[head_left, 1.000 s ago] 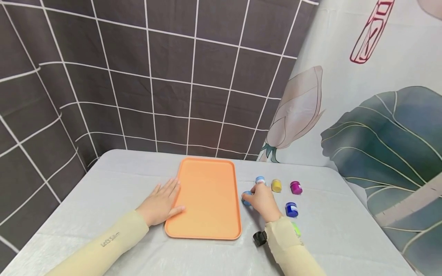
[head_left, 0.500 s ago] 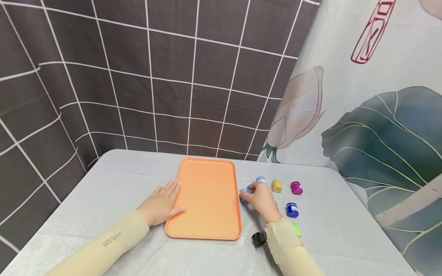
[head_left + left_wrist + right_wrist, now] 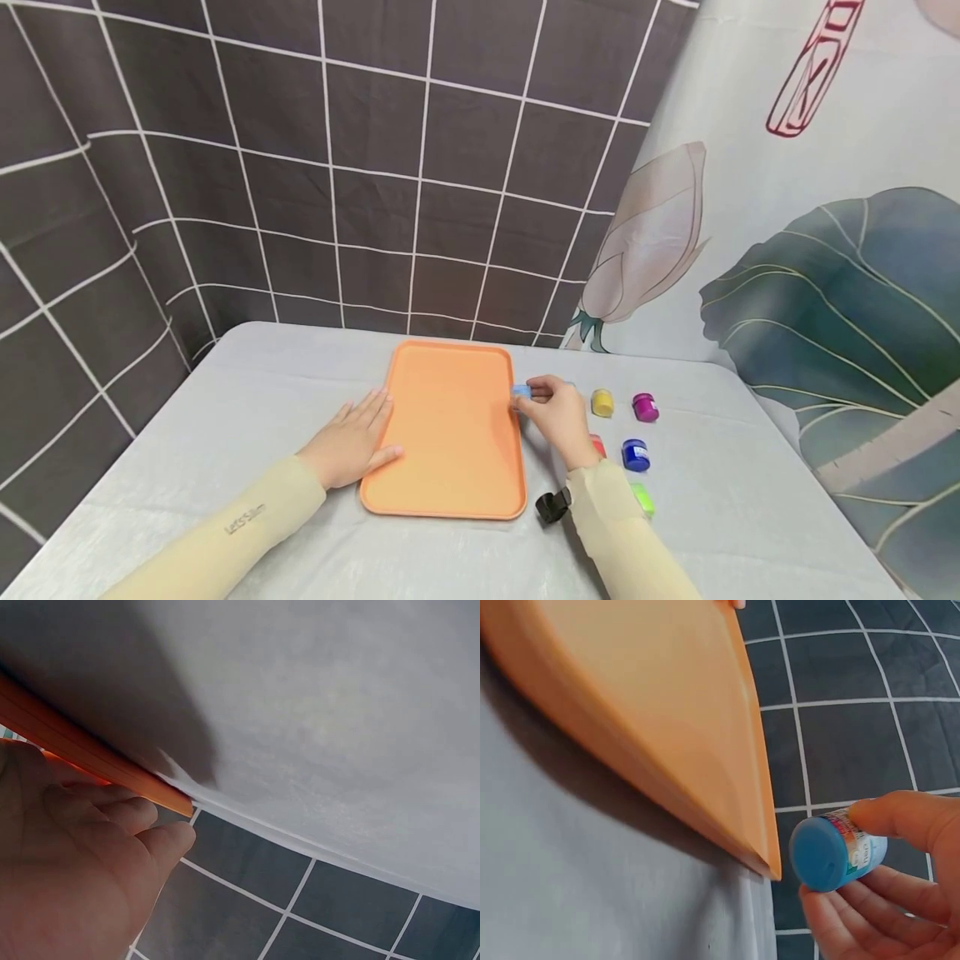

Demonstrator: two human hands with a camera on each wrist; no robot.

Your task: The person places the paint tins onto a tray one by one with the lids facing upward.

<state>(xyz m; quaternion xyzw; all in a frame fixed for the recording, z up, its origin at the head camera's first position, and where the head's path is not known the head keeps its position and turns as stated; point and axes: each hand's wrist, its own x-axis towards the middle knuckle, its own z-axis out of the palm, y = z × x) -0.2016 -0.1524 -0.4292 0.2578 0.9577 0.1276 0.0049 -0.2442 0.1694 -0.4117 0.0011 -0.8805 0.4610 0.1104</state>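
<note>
An orange tray point(image 3: 450, 442) lies on the table. My left hand point(image 3: 348, 442) rests along the tray's left edge, fingers straight and spread, thumb over the rim. At the tray's right rim, my right hand point(image 3: 557, 417) pinches a light blue paint jar point(image 3: 521, 391) between thumb and fingers. The right wrist view shows this small jar point(image 3: 829, 851) on its side, with its round blue end facing the tray and a printed label round its body. In the left wrist view, the left hand's fingers point(image 3: 135, 817) lie beside the orange rim.
Right of the tray stand a yellow jar point(image 3: 602, 403), a purple jar point(image 3: 645, 407), a dark blue jar point(image 3: 636, 455) and a green item point(image 3: 642, 500). A red jar point(image 3: 597, 445) is partly hidden by the right wrist. A dark tile-patterned cloth point(image 3: 375, 208) hangs behind the table.
My right hand has moved up and left with the light blue jar, from the table to the tray's right rim. The red jar has come into sight. My left hand has stayed put.
</note>
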